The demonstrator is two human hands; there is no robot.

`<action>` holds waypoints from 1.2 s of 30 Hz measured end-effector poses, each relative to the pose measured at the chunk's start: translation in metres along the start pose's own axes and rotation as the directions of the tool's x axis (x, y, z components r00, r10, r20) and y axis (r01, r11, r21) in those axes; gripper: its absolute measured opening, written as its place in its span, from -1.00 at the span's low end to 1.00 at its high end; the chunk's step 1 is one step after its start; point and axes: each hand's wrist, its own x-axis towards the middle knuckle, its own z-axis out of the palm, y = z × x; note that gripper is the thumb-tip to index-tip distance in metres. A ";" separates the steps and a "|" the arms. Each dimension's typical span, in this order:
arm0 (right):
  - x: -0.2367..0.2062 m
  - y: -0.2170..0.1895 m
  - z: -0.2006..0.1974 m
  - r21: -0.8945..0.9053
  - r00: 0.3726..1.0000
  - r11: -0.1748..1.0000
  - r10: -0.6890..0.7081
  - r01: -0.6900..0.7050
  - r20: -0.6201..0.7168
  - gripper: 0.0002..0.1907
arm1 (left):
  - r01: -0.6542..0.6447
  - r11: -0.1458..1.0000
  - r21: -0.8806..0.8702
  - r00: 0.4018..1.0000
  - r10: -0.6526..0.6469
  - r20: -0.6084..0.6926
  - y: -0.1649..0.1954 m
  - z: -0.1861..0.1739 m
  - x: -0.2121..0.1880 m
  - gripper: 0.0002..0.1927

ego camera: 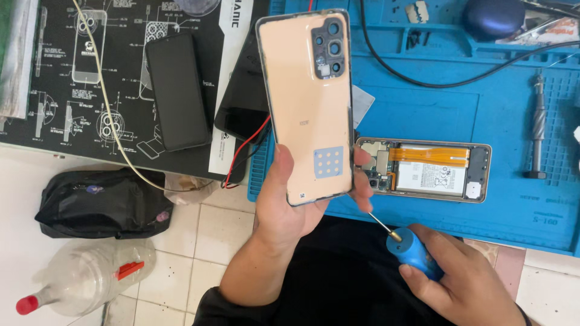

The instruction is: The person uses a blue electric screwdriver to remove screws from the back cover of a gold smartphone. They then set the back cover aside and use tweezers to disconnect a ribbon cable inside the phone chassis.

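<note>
Blue repair mat (513, 199), left hand (290, 205) fingers gripping phone back cover (308, 102), right hand (465, 278) fingers closed on blue screwdriver (411, 250)

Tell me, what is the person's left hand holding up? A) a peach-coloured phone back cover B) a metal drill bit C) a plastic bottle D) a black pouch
A: the left hand grips the peach-coloured phone back cover by its lower edge, while the right hand holds a blue screwdriver.
</note>
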 end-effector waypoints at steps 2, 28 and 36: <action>0.000 0.000 0.002 0.006 1.000 1.000 -0.013 0.013 0.003 -0.34 | 0.010 1.000 -0.023 1.000 -0.010 0.001 -0.002 -0.001 -0.001 -0.18; 0.005 -0.005 0.022 0.167 0.998 0.986 -0.030 0.020 0.053 -0.35 | -0.040 0.996 -0.082 0.999 0.040 -0.006 -0.024 -0.006 -0.002 0.01; 0.006 -0.010 0.031 0.248 0.991 0.969 -0.016 -0.018 0.132 -0.38 | -0.099 0.992 -0.073 0.995 0.101 0.023 -0.029 -0.001 0.002 -0.05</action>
